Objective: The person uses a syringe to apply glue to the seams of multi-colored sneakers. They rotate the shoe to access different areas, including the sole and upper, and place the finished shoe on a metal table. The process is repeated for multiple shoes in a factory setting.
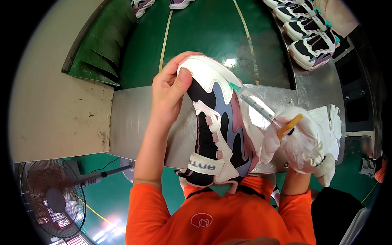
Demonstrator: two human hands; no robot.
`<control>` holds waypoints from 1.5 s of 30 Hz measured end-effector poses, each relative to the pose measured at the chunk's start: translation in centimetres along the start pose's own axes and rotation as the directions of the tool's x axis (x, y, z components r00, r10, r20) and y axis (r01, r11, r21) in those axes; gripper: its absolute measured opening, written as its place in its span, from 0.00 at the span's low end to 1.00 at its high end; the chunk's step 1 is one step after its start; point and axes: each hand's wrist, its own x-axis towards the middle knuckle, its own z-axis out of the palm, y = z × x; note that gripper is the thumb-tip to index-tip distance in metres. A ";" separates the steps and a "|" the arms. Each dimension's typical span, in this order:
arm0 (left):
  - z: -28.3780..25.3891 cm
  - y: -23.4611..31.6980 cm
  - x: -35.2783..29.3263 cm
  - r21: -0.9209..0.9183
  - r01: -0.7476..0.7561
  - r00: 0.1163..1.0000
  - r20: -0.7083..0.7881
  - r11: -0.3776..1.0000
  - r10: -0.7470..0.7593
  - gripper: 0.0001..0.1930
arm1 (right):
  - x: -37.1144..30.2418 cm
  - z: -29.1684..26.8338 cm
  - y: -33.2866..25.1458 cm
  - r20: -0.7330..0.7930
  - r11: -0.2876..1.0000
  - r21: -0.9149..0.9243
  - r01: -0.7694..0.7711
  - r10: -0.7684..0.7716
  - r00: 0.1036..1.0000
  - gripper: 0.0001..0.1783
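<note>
My bare left hand (169,85) is closed around the toe of a sneaker (226,106), thumb on the upper. White, black, blue-grey and mauve panels cover the shoe, and its heel points toward my body. My right hand (302,143), in a white glove, grips a clear syringe (256,106). The syringe's green tip touches or lies very near the sneaker's side, by the sole edge. A yellow-orange flat strip (290,125) sticks up at the gloved fingers; whether it belongs to the syringe I cannot tell.
A green conveyor belt (204,36) runs away beyond the metal worktop (134,122). Several similar sneakers (312,49) line the metal ledge at right. White cloth (328,118) lies by my right hand. Green flaps (96,49) hang at left, above a standing fan (55,198).
</note>
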 end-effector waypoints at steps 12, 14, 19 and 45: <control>-0.7 -1.4 0.2 -0.066 0.062 0.997 -0.050 0.996 -0.065 0.26 | -1.4 -0.7 1.3 0.041 0.962 0.234 -0.144 0.139 0.989 0.27; -0.5 -1.4 -0.1 -0.018 0.079 0.995 -0.057 0.997 -0.080 0.25 | -2.1 -1.0 1.5 0.030 0.953 0.259 -0.159 0.156 0.987 0.28; -0.8 -1.5 -0.2 0.023 0.050 0.998 -0.041 0.999 -0.049 0.26 | -2.8 -0.8 0.9 -0.021 0.970 0.168 -0.177 0.183 0.983 0.26; -0.5 -1.7 -0.3 -0.041 0.144 0.972 -0.183 0.989 -0.149 0.23 | -8.1 -2.9 -0.7 -0.040 0.956 0.146 -0.254 0.262 0.964 0.49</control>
